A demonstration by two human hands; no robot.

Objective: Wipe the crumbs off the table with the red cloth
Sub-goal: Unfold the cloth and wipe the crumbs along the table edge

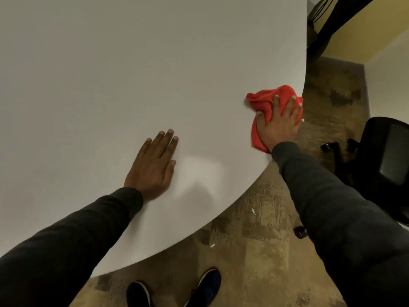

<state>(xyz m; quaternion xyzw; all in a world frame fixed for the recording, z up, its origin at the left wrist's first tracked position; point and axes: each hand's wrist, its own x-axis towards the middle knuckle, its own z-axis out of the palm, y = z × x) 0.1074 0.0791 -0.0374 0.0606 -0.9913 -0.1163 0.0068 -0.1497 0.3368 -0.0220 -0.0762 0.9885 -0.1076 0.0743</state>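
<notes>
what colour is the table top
Plain pale grey-white table top, no pattern, in the head view.

No text, label, brand, number or sign can be read anywhere in the view; nothing legible is shown.

Floor: mottled brown carpet [261,247], two small pale scraps [253,211] lying on it; black office chair [385,165] at right, castors visible; cream wall [389,85] beyond; dark frame [327,34] at upper right.
</notes>
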